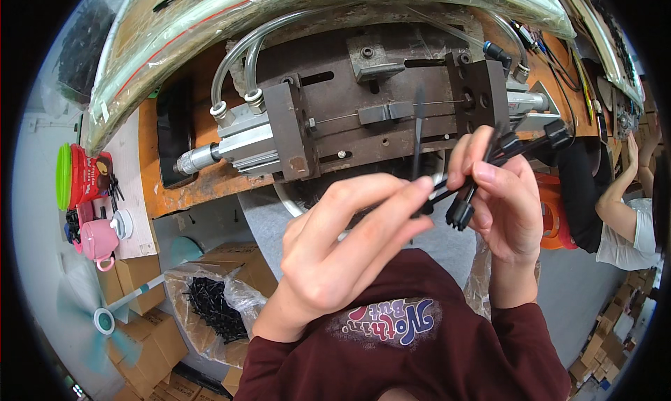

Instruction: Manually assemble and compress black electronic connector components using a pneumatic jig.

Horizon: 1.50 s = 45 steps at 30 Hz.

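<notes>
My right hand [514,202] is closed round several black plastic parts [556,134], stick-like with thicker, blocky ends. One ribbed black end [459,213] points down below its fingers. Close beside it, my left hand [349,244] pinches the near end of a slim black part between its fingertips, just left of the bunch. A thin dark strip [418,139] rises above the left fingertips; whether they hold it I cannot tell. Beyond both hands sits a brown metal fixture [335,142] with a thin rod across it and a small dark block [385,113] at the middle.
A silver air cylinder [244,146] with clear hoses [227,65] flanks the fixture's left. Pink cup [98,239] and red packet [87,177] stand at far left. Below are a fan [103,322] and a bag-lined box of black parts [217,310]. Another person [629,226] sits at right.
</notes>
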Tool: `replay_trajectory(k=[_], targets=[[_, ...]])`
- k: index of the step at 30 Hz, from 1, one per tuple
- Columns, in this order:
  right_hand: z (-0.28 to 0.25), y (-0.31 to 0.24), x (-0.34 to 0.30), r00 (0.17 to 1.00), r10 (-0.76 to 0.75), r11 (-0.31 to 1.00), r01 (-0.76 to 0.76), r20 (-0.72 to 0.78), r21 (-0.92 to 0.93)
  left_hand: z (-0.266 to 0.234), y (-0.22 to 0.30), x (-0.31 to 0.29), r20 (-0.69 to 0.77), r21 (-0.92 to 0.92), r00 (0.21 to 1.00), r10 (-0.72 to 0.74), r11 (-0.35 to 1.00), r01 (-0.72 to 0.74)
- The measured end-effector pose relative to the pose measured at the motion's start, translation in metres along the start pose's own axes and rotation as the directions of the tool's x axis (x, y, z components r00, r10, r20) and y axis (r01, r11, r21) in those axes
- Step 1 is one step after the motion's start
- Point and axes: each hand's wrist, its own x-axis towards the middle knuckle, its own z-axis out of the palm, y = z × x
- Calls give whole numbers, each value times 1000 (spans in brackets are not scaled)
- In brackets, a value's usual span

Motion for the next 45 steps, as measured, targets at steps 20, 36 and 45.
replay_trajectory(k=[20, 36, 45], targets=[[-4, -8, -12, 979, -201, 927, 178, -38, -330, 21, -25, 2, 118, 381, 993, -16, 924, -31], [14, 17, -4, 888, -398, 238, 341, 229, -909, -22, 8, 5, 324, -518, 911, -254, 759, 396], [-1, -3, -8, 983, -152, 836, 70, -107, -544, -27, -1, -3, 155, -423, 979, -129, 887, 184]])
